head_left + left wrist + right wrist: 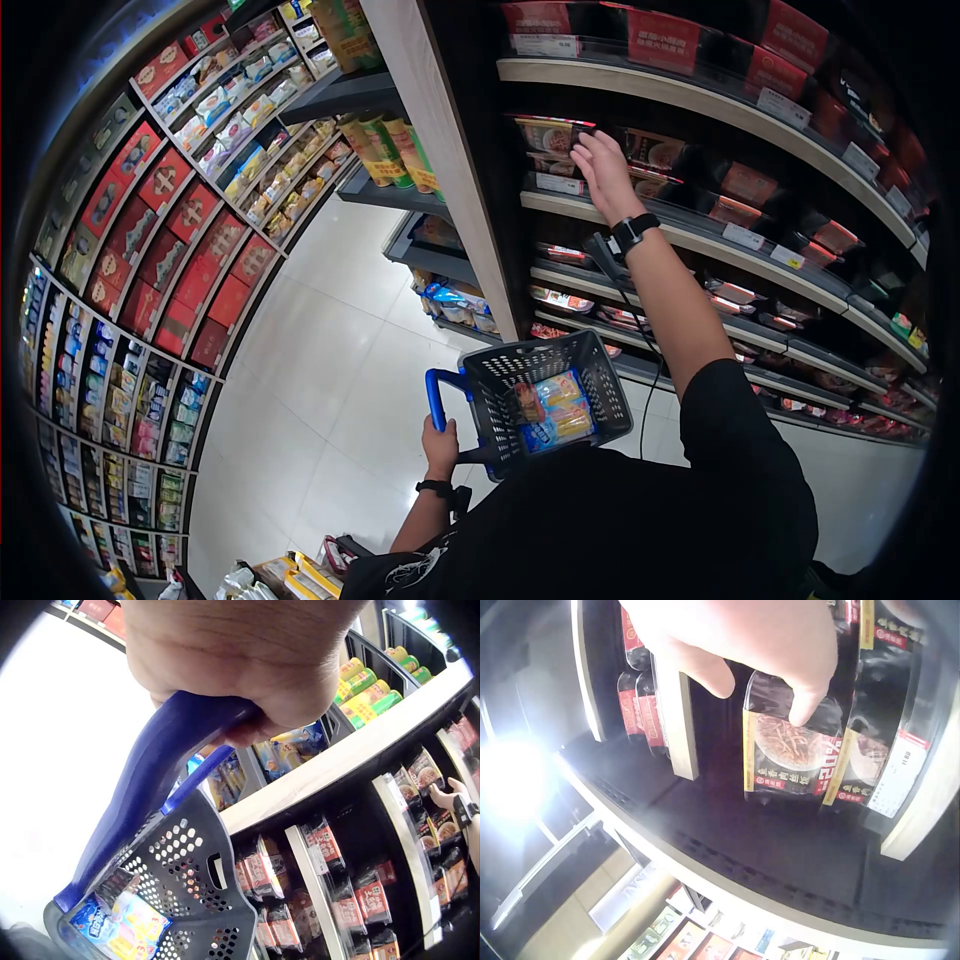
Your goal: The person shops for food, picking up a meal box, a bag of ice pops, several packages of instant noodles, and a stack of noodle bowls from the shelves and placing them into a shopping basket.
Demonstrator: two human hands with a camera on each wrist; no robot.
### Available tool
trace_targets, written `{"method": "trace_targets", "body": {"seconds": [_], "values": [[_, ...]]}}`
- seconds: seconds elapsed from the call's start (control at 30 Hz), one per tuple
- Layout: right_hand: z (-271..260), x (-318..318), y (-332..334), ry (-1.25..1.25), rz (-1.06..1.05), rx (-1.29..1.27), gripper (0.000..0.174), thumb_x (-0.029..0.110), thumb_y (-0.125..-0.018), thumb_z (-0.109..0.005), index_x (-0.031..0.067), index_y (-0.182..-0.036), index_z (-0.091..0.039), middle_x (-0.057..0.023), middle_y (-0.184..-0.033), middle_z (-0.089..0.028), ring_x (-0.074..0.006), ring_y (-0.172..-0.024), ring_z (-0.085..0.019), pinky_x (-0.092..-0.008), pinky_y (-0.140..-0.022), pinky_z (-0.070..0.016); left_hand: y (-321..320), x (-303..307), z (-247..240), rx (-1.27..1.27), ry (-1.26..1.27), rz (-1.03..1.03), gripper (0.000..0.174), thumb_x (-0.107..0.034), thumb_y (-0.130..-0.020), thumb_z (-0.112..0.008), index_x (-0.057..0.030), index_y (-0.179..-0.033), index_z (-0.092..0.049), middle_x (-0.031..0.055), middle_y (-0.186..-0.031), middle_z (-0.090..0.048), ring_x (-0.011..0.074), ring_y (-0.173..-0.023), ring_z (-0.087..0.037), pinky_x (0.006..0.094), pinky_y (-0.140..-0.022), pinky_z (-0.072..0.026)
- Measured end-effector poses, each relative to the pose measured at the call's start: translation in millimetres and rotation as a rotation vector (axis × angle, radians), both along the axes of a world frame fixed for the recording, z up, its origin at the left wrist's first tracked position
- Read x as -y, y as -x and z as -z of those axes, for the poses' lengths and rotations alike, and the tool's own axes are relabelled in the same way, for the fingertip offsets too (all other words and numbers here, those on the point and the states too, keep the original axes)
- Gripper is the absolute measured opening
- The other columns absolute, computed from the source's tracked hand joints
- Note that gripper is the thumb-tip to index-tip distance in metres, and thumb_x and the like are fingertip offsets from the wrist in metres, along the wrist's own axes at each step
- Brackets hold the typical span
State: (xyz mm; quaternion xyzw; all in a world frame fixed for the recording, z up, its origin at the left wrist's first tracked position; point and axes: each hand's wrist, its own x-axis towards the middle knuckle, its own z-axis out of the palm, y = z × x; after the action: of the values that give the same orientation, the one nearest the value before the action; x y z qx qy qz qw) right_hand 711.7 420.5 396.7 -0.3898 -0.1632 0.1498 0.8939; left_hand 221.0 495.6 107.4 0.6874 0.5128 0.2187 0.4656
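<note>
My left hand (pixel 440 447) grips the blue handle (pixel 142 780) of a dark grey shopping basket (pixel 483 385). Inside the basket lie blue-and-yellow snack packs (pixel 560 410) beside a small brown packet (pixel 528 403). My right hand (pixel 606 175) reaches into a shelf on the right, at the end of a boxed ready meal (pixel 787 750) with a noodle-like dish on its label. In the right wrist view one fingertip overlaps the meal's clear top, while another digit stands apart to the left. The remaining fingers are hidden behind the hand.
Shelf rails (pixel 690 225) with price tags run above and below my right hand. A pale wooden upright (pixel 440 150) divides this shelving from stacked yellow-green cans (pixel 395 150). Red gift boxes (pixel 190 215) line the shelves across the white tiled floor (pixel 320 350). A cable hangs from my right wrist.
</note>
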Motion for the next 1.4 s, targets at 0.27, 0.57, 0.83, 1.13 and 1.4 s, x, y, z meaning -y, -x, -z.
{"method": "trace_targets", "body": {"seconds": [0.27,0.57,0.83,1.13,1.4], "values": [[11,-7,-2,0.023,0.019,0.121,0.062,0.007,-0.091,-0.065,-0.0031,-0.142,-0.033,-0.0146,-0.132,-0.048,-0.0214,-0.119,-0.053,-0.0308,-0.101,-0.0476,-1,1,-4,-0.011,0.037,0.003,0.028,-0.014,-0.087,-0.066,0.0002,-0.109,-0.056,0.0084,-0.071,-0.060,0.0189,-0.057,-0.060,0.0351,-0.055,-0.0484],[205,73,98,0.663,-0.582,0.066,0.028,0.018,-0.095,-0.062,0.0033,-0.118,-0.057,-0.0019,-0.091,-0.061,-0.0104,-0.080,-0.059,-0.0227,-0.071,-0.0478,1,-8,18,-0.135,-0.049,0.016,0.032,-0.019,-0.086,-0.067,0.0001,-0.110,-0.058,0.0194,-0.088,-0.066,0.0337,-0.081,-0.067,0.0427,-0.073,-0.0513],[455,274,197,1.443,-0.904,-0.492,0.038,0.032,-0.089,-0.068,0.0091,-0.118,-0.062,-0.0036,-0.103,-0.064,-0.0185,-0.091,-0.062,-0.0353,-0.081,-0.0517,-13,-2,-7,-0.149,0.062,-0.051,0.039,-0.018,-0.089,-0.067,0.0016,-0.120,-0.056,0.0146,-0.081,-0.064,0.0241,-0.070,-0.063,0.0365,-0.068,-0.0501],[531,218,203,1.329,-0.735,-0.477,0.026,0.019,-0.091,-0.061,0.0024,-0.111,-0.060,-0.0029,-0.088,-0.062,-0.0127,-0.079,-0.062,-0.0254,-0.066,-0.0540,-20,-1,-10,-0.228,0.137,-0.103,0.038,-0.017,-0.090,-0.068,0.0019,-0.121,-0.057,0.0092,-0.085,-0.061,0.0154,-0.075,-0.058,0.0309,-0.072,-0.0479],[675,94,230,1.233,-0.824,-0.909,0.044,0.033,-0.095,-0.058,0.0030,-0.126,-0.050,-0.0159,-0.114,-0.063,-0.0275,-0.106,-0.064,-0.0426,-0.090,-0.0555,-31,8,1,-0.110,0.222,-0.341,0.040,-0.008,-0.089,-0.068,-0.0003,-0.126,-0.054,-0.0008,-0.076,-0.054,0.0033,-0.053,-0.046,0.0180,-0.046,-0.0347]]}}
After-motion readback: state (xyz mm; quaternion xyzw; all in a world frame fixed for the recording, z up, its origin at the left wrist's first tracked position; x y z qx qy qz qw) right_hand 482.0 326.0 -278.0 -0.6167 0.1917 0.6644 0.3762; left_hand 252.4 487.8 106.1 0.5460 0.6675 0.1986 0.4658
